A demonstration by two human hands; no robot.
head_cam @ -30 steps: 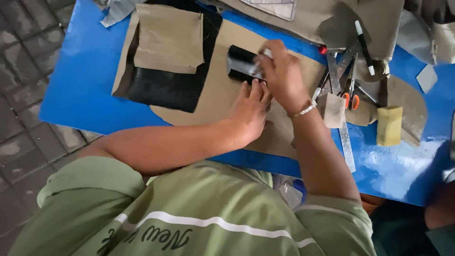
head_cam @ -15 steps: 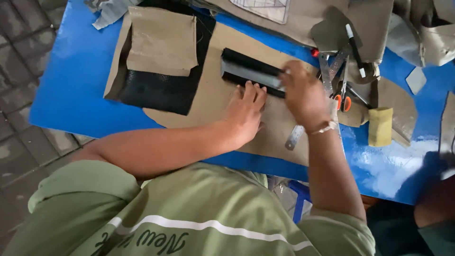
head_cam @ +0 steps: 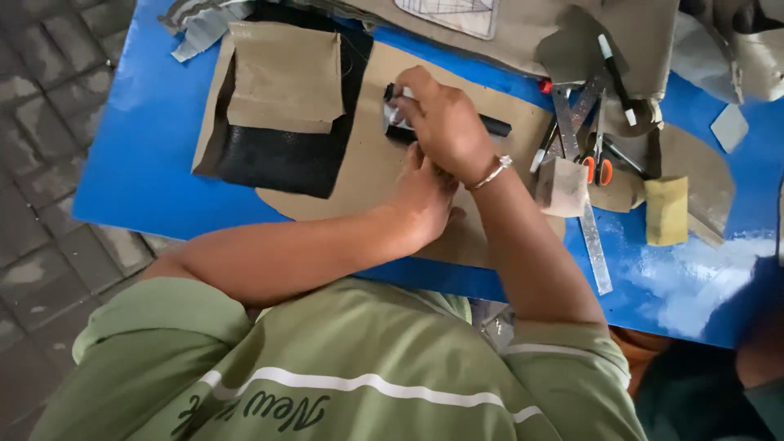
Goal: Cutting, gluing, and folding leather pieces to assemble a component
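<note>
My right hand [head_cam: 441, 114], with a bracelet on its wrist, is closed over the left end of a long black strip [head_cam: 494, 125] and pinches a small silver piece [head_cam: 398, 114] against it. The strip lies on a large tan sheet [head_cam: 359, 175] on the blue table [head_cam: 139, 163]. My left hand [head_cam: 420, 200] rests palm down on that sheet just below the strip. Its fingers are partly hidden under my right wrist and hold nothing.
A black leather piece [head_cam: 278, 159] with a tan fabric piece [head_cam: 286, 77] on it lies at the left. To the right are a metal ruler [head_cam: 594, 245], orange-handled scissors [head_cam: 596, 167], a tan block [head_cam: 562, 186], a yellow sponge [head_cam: 667, 210] and a pen [head_cam: 616, 82]. Tan offcuts lie along the far edge.
My right hand has moved along the black strip from its right end to its left end. My left hand has stayed pressed on the tan sheet.
</note>
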